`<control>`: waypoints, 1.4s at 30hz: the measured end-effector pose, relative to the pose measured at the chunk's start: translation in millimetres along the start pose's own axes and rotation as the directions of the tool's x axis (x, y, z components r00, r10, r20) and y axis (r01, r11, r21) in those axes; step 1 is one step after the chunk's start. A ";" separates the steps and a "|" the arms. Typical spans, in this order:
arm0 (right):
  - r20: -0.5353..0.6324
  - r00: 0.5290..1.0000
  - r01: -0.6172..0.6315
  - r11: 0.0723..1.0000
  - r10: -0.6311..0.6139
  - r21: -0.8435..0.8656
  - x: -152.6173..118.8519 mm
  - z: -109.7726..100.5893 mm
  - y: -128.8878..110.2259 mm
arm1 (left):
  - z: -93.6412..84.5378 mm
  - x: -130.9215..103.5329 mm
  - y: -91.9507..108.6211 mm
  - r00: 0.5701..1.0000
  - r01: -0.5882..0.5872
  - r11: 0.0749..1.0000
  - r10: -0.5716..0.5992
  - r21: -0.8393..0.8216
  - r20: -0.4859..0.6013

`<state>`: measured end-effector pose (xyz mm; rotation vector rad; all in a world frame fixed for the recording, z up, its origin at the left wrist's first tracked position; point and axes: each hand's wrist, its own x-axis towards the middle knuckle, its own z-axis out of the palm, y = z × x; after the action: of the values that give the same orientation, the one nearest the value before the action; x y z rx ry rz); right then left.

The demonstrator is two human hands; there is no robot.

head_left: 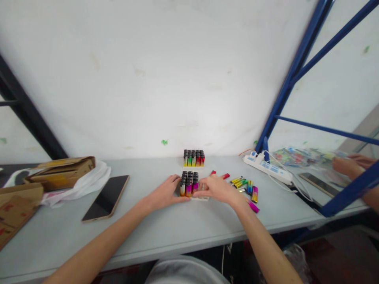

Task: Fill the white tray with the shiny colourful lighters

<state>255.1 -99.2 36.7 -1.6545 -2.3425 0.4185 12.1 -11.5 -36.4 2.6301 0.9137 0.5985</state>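
Several cigarette lighters point(188, 188) with black tops and purple-to-orange bodies stand upright in rows in a pale tray point(199, 198) at the middle of the table. My left hand point(169, 192) curls against the tray's left side, its thumb reaching along the front corner. Over the tray's right end, my right hand point(215, 188) has its fingers bent together around what looks like a lighter, mostly hidden by them. Behind stands a second full block of lighters point(194, 158), yellow, green and red. Loose lighters point(242, 183) in several colours lie to the right.
At left lie a black phone point(108, 197), a white plastic bag point(89, 177) and cardboard boxes point(63, 173). A white power strip point(268, 167) with cables sits at right by a blue metal frame point(284, 94). Beyond it are another person's hands point(349, 165) and a second phone point(318, 183).
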 end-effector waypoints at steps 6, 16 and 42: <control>-0.171 0.966 -0.169 0.976 0.192 0.139 -39.9 -47.9 82.7 | -1.3 -0.4 0.2 1.000 0.004 1.000 -0.004 0.018 -0.009; -0.092 0.970 -0.220 0.974 0.225 0.052 -63.3 -46.3 171.3 | -2.9 0.9 0.1 1.000 0.008 1.000 -0.008 0.019 -0.006; -0.259 0.946 0.108 0.564 0.193 0.819 4.2 -8.1 72.9 | -2.5 0.1 3.1 1.000 -0.011 1.000 0.011 0.004 -0.005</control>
<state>320.3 -71.4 17.6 -1.1600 -1.4469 0.9931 12.6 -13.4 -33.0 2.6396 0.9029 0.6065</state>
